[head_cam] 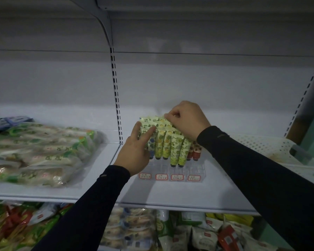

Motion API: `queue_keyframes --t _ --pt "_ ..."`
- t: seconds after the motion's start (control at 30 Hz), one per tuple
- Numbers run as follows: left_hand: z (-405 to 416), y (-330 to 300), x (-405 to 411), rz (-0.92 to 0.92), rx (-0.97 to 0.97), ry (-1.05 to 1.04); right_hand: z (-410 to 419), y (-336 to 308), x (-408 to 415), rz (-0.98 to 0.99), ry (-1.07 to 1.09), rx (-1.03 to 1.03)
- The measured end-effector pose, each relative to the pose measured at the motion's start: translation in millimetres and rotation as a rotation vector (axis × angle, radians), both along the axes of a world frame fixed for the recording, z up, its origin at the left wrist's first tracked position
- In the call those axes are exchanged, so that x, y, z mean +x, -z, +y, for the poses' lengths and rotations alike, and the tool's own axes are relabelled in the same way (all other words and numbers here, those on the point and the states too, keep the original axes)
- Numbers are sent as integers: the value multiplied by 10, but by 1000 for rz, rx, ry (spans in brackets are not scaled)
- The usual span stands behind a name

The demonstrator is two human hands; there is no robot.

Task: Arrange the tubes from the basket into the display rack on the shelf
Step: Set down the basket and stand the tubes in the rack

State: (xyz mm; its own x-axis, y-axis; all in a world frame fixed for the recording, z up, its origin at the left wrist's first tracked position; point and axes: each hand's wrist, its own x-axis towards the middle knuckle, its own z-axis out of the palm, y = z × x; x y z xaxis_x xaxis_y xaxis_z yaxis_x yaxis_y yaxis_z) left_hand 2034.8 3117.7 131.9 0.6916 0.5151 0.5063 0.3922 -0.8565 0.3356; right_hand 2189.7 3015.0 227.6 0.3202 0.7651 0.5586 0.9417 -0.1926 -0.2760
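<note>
On the white shelf [170, 192] stands a clear rack [179, 171] with four red-edged labels [177, 177] along its front edge, and everything here is placed by that rack. The tubes [168, 144] stand upright in it in rows, caps down, mostly yellow-green with printed patterns; a few red ones [195, 151] sit at the rack's right side, partly behind the right forearm.

The left hand [136, 151] is at the rack's left side, fingers straight and slightly spread. Its forefinger lies across the upper part of the leftmost front tubes, and the thumb points up beside them. It grips nothing.

The right hand [186, 118] is over the rack's back rows, fingers curled. Thumb and forefinger pinch the flat top edge of a tube in the rear row [161, 119]. Whether that tube is seated in its slot cannot be told.

To the right of the rack, at the shelf's far end, lies a white perforated basket [261, 144]; its contents are unclear. To the left of the rack, on the next shelf section, lies a stack of clear bagged goods [40, 151]. Below the rack, the lower shelf holds more packets [134, 230].
</note>
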Motion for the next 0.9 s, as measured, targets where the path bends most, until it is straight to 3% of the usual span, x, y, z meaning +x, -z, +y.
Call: queue_keyframes --t 0.23,0.37,0.53,0.9 --pt "-39 -59 -39 37 26 -63 -388 63 194 67 -32 30" --pt "-141 -187 -85 -44 57 -58 -675 146 343 75 -36 59" --pt "-511 -404 10 -75 46 54 -1175 250 606 36 10 36" --pt "-1368 -694 1225 135 84 351 -2125 399 1514 127 303 -214"
